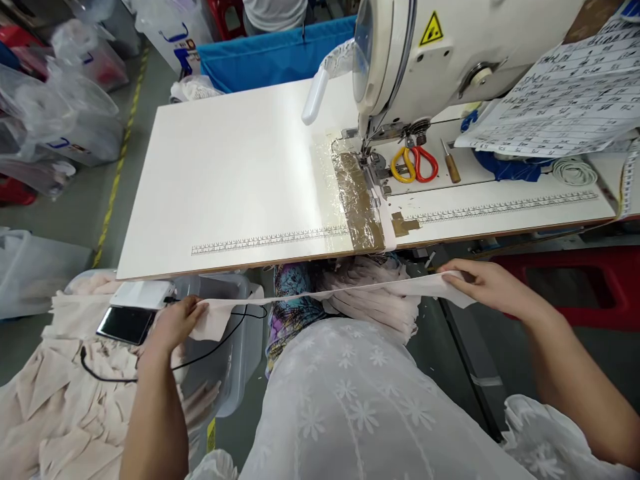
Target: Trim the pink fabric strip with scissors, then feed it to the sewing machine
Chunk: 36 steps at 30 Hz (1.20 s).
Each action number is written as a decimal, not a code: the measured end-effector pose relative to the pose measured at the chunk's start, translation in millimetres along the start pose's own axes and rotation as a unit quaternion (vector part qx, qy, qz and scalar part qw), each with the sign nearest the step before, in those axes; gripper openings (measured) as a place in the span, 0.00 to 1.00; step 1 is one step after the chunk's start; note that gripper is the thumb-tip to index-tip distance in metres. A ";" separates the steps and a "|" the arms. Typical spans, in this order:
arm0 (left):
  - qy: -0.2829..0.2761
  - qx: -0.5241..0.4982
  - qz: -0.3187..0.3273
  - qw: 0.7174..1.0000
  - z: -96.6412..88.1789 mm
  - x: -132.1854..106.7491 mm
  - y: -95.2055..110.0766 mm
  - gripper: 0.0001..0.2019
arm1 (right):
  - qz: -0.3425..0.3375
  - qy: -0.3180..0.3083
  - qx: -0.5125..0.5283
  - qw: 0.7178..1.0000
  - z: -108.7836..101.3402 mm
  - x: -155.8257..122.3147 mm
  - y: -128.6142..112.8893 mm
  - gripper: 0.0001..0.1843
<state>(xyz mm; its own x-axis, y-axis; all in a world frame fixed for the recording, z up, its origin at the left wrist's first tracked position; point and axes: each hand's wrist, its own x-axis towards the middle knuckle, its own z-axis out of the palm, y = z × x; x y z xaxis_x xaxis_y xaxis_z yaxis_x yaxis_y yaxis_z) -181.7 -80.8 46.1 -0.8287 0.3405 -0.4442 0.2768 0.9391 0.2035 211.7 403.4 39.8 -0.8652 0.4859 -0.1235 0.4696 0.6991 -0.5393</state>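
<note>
A long pale pink fabric strip (370,288) stretches nearly taut across my lap, below the front edge of the sewing table. My left hand (177,320) pinches its left end, above a clear plastic bin. At the other end my right hand (473,280) grips the strip between thumb and fingers, and a short flap hangs past them. Behind the strip, a gathered bundle of pink fabric (367,300) lies by my knees. The sewing machine (400,67) stands on the table ahead, with a narrow pale band (387,227) running from its needle area to the table edge.
Yellow-and-red-handled scissors (414,165) and an awl (451,165) lie right of the needle. Left are a phone (126,325), a white box (145,294), a black cable and heaped fabric pieces (65,407). A red stool (585,287) stands right; plastic bins (80,133) line the floor.
</note>
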 end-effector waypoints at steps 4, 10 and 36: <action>0.209 0.002 -0.085 0.974 48.4 18.6 6.1 0.16 | -0.074 0.099 -0.045 0.991 34.5 9.3 -5.6 0.15; 0.223 -0.036 -0.134 0.965 103.4 22.6 7.5 0.16 | -0.147 0.171 -0.091 0.970 85.0 -5.2 -12.3 0.14; -0.449 -0.429 0.175 0.764 176.3 -39.8 270.6 0.18 | -0.027 0.151 -0.021 0.988 107.5 -8.9 -63.1 0.12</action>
<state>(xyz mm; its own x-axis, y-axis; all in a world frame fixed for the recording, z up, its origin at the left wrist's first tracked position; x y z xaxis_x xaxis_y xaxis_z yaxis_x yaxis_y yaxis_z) 12.0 167.8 -35.0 -0.0029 0.8197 -0.5728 -0.3354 0.5388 0.7728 170.9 298.6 -14.6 -0.8000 0.5776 0.1624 0.4368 0.7463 -0.5023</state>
